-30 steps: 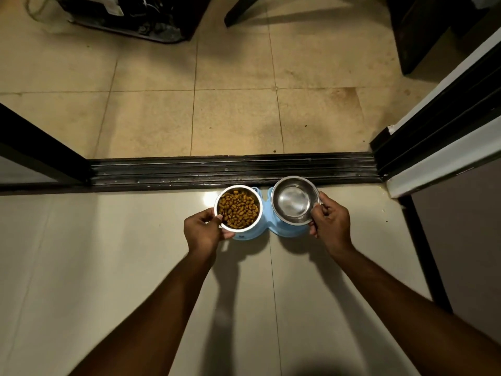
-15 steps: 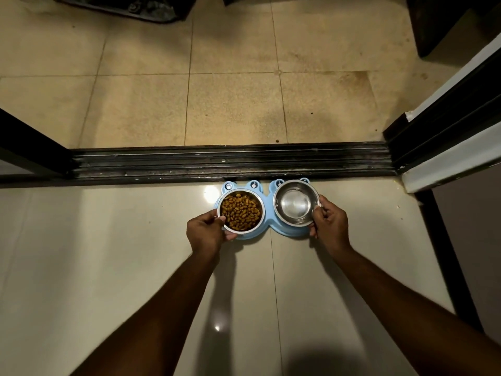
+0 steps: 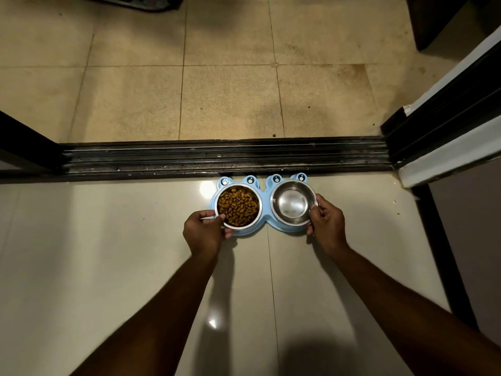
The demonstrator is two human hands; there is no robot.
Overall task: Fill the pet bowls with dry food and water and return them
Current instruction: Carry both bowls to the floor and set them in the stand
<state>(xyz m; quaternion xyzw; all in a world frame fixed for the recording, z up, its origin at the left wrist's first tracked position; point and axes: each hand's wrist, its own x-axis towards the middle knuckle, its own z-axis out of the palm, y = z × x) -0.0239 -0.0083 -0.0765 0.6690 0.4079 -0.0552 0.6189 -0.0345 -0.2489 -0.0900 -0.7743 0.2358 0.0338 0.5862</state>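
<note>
With left hand [image 3: 204,230], gripped the food bowl [image 3: 260,206] at its 8 o'clock rim, thumb laid over the edge and fingers curled beneath. With right hand [image 3: 326,225], pinched the second steel bowl [image 3: 279,191] at its 4 o'clock rim, fingertips on the metal. Held the hands apart, one to each bowl, forearms reaching in from 6 o'clock.

Saw brown dry food [image 3: 237,207] filling the left bowl close to the brim. Saw only a bright, mirror-like interior in the right bowl and could not tell water from bare metal there.

Found both bowls side by side over the wells of a blue stand [image 3: 264,187] with little round eyes along its 12 o'clock edge. Could not tell whether either was fully seated. Found the stand on glossy pale floor [image 3: 108,240], straight ahead at 12 o'clock and just beside a dark door track [image 3: 189,156].

Noted worn beige tiles [image 3: 230,99] past the track toward 12 o'clock, a black-and-white door frame [image 3: 447,123] at 2 o'clock, and a dark frame edge [image 3: 24,139] at 10 o'clock.
</note>
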